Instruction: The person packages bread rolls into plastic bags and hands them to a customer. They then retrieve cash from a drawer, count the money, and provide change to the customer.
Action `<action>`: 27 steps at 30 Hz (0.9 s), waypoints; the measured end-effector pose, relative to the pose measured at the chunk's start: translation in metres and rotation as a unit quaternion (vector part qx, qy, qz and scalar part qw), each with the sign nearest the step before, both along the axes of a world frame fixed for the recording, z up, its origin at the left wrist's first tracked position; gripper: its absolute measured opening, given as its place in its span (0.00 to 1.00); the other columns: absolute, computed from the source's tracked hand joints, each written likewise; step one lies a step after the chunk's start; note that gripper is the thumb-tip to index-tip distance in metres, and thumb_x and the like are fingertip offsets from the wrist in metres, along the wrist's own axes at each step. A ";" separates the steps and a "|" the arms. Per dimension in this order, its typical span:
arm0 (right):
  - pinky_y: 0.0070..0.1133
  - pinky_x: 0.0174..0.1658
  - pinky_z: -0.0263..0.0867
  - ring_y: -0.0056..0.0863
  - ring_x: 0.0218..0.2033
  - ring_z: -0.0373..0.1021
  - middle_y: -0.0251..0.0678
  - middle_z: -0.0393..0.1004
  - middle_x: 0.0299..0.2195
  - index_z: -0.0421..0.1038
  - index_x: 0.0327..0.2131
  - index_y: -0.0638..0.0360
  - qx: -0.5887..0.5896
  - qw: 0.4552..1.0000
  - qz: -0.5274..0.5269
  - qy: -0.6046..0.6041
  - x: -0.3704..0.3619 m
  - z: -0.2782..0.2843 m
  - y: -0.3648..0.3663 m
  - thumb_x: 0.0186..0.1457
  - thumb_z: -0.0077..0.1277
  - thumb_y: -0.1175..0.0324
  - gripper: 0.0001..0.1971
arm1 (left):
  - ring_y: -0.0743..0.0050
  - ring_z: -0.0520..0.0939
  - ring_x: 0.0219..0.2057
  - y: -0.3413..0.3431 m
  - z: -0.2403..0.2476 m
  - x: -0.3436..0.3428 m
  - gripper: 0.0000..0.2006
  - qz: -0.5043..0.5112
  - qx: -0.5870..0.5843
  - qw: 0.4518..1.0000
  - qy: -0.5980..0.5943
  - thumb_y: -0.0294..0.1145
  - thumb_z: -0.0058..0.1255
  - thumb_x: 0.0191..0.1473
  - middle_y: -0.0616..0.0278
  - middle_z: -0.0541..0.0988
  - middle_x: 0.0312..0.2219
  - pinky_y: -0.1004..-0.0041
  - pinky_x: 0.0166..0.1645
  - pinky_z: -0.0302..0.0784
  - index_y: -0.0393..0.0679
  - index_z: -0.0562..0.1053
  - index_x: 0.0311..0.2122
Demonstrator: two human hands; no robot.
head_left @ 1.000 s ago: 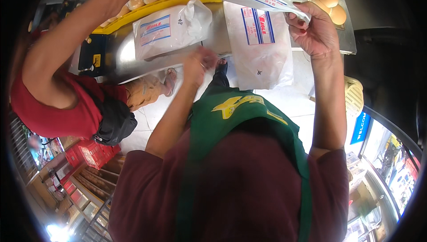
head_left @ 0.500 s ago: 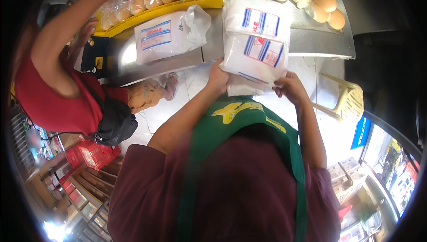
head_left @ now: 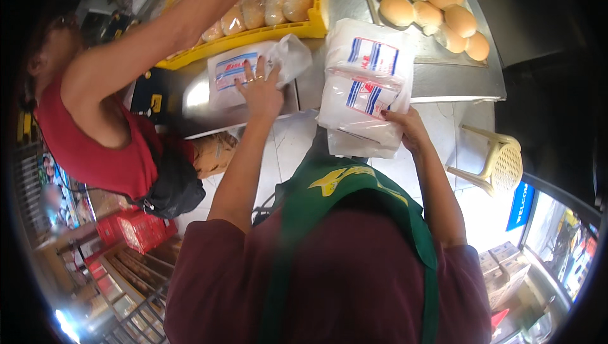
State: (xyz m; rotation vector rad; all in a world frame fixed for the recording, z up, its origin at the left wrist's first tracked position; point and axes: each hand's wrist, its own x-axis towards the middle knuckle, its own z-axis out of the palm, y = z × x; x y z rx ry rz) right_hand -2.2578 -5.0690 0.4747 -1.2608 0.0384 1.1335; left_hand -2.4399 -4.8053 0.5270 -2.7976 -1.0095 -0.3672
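Note:
My left hand (head_left: 263, 94) lies with fingers spread on a white plastic bag (head_left: 229, 94) with blue and red print, on the metal table to the left. My right hand (head_left: 408, 127) pinches the right edge of a stack of white printed plastic bags (head_left: 339, 111), thumb on top. That stack rests partly on the table and hangs over its front edge, in front of my green apron (head_left: 310, 176). What fills the bags cannot be made out.
A yellow crate (head_left: 297, 29) of wrapped buns stands at the back left. Round buns (head_left: 397, 12) lie on a metal tray (head_left: 459, 58) at the back right. A co-worker in red (head_left: 95, 132) reaches over the crate. A cream plastic stool (head_left: 505, 163) stands right, red crates (head_left: 145, 230) lower left.
My left hand has let go of the stack and moved left onto the separate bag. My right hand still grips the stack. The co-worker's arm reaches farther right across the crate.

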 end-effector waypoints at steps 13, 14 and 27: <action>0.33 0.59 0.56 0.36 0.57 0.62 0.42 0.62 0.58 0.56 0.61 0.58 0.102 0.989 0.038 0.103 0.006 0.007 -0.018 0.53 0.31 0.28 0.46 | 0.74 0.75 0.39 0.028 0.143 0.046 0.13 -0.091 -0.423 0.624 -0.651 0.28 0.45 0.61 0.58 0.75 0.40 0.72 0.47 0.71 0.31 0.69 0.46; 0.33 0.61 0.55 0.36 0.59 0.60 0.44 0.61 0.59 0.55 0.61 0.61 0.141 0.984 0.045 0.100 0.008 0.006 -0.018 0.51 0.33 0.27 0.48 | 0.72 0.75 0.41 0.022 0.153 0.054 0.14 -0.110 -0.406 0.621 -0.661 0.29 0.45 0.61 0.56 0.74 0.42 0.72 0.48 0.71 0.31 0.68 0.47; 0.30 0.54 0.63 0.32 0.52 0.66 0.48 0.66 0.53 0.58 0.56 0.71 -0.031 0.999 0.005 -0.019 0.021 -0.019 0.007 0.46 0.59 0.42 0.45 | 0.52 0.75 0.52 -0.012 -0.030 0.043 0.14 -0.538 -0.405 0.739 -0.032 0.39 0.52 0.55 0.47 0.78 0.42 0.55 0.58 0.64 0.38 0.74 0.40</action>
